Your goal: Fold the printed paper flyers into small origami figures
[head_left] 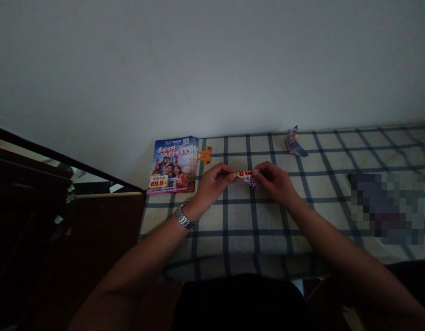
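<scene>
Between my two hands is a folded flyer [247, 178], a small triangular shape with red print on yellow and white and a blue-purple lower part. My left hand [217, 180], with a metal watch [186, 217] on its wrist, pinches the flyer's left corner. At the other corner my right hand [272, 181] grips it between thumb and fingers. The flyer is held just above the checked cloth [238, 230]. To the left lies a stack of printed flyers [173, 165], blue at the top, with a yellow price box.
Near the wall [212, 69] stands another folded paper piece [294, 142]. An orange bear-shaped figure [204, 155] shows beside the stack. A blurred-out dark object [385, 207] lies at the right. Dark wooden furniture [102, 230] is at the left.
</scene>
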Demonstrator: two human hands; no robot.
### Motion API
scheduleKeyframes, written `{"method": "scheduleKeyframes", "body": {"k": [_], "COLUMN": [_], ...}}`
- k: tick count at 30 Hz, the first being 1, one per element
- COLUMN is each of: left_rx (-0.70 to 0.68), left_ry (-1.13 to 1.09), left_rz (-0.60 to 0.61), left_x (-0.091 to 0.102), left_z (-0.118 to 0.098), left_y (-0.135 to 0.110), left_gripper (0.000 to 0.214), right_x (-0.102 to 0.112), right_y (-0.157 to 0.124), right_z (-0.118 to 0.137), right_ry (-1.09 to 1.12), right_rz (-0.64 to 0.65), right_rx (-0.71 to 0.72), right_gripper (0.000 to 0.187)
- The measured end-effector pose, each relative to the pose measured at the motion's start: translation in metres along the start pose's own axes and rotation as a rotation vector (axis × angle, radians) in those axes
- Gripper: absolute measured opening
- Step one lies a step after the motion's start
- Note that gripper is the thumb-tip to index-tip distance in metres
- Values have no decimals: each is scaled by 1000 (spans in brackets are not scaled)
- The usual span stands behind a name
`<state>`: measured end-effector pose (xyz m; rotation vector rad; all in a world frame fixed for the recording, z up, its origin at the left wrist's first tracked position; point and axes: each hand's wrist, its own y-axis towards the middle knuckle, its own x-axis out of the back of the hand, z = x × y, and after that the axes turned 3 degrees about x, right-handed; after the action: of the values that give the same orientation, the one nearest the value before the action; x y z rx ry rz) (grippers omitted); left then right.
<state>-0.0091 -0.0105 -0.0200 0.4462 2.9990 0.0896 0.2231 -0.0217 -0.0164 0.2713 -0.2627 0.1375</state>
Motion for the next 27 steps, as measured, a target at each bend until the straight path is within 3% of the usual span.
{"method": "scheduleKeyframes", "body": {"k": [11, 20, 27], "left_rx": [-14, -127, -130], "left_ry": [41, 191, 202], "left_rz": [-32, 21, 32], "left_x": [2, 2, 0], "left_z": [6, 1, -1], "left_y": [3, 2, 0], "left_gripper": [25, 23, 20], "right_x": [-2, 0, 0], "right_y": [-1, -1, -1], "right_z": [4, 0, 0], "right_ry": [-89, -47, -57], "right_rz": [23, 15, 13], "right_rx": [7, -3, -12], "right_gripper": [24, 27, 25]}}
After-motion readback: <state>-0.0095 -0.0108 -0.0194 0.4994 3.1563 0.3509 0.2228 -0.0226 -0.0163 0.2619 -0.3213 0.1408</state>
